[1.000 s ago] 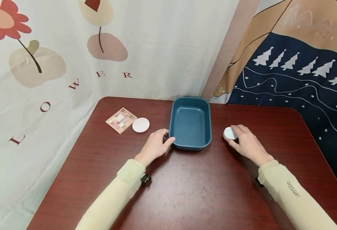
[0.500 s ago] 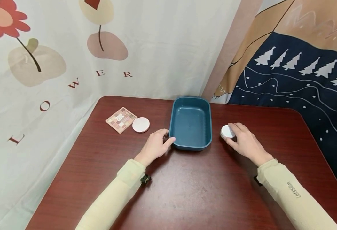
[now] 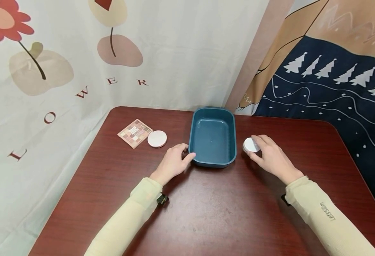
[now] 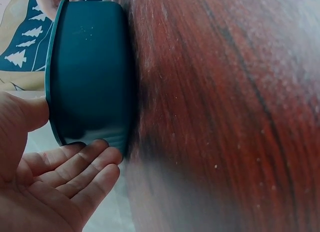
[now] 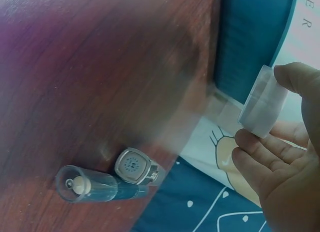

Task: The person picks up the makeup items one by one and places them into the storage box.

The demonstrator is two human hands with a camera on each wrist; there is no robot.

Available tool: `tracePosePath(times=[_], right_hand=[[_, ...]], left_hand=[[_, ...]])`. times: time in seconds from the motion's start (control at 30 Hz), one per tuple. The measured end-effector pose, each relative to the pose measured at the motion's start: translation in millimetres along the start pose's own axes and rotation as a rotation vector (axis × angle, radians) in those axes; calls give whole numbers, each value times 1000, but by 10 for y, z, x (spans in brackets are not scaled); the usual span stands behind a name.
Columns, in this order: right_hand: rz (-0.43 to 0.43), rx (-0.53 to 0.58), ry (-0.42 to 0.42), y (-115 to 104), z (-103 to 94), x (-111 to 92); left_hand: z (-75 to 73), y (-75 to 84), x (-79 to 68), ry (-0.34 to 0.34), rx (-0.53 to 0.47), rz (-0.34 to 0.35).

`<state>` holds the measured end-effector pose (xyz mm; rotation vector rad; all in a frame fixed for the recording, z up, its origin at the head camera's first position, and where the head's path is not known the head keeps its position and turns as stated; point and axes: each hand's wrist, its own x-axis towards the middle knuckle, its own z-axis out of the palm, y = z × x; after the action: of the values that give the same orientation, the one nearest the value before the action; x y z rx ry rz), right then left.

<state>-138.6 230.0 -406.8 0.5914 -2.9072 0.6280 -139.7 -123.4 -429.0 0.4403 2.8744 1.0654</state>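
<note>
A dark teal plastic bin (image 3: 212, 142) sits upright on the table, its inside bare. My left hand (image 3: 173, 161) pinches its near left corner, thumb over the rim and fingers against the outer wall; the left wrist view shows these fingers (image 4: 95, 164) at the wall. Right of the bin, my right hand (image 3: 272, 156) holds a small round jar (image 3: 250, 145) with a pale lid between thumb and fingers. In the right wrist view the jar (image 5: 264, 102) looks translucent white, tilted, and held above the table surface.
Left of the bin, an eyeshadow palette (image 3: 135, 133) lies beside a round pinkish-white compact (image 3: 157, 139). In the right wrist view, a clear-capped bottle (image 5: 95, 184) and a squarish silver-faced item (image 5: 133, 165) are on the table. Printed curtains (image 3: 181, 53) hang behind the table.
My right hand has moved a little left toward the bin, carrying the jar. The left hand and the bin stay in place.
</note>
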Motion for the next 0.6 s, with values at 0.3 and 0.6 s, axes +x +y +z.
tracePosePath(times=[0.3, 0.6], right_hand=[[-34, -13, 29, -61, -12, 34], [-65, -17, 33, -135, -37, 75]], left_hand=[[-3, 2, -7, 7, -7, 2], [9, -1, -10, 18, -13, 5]])
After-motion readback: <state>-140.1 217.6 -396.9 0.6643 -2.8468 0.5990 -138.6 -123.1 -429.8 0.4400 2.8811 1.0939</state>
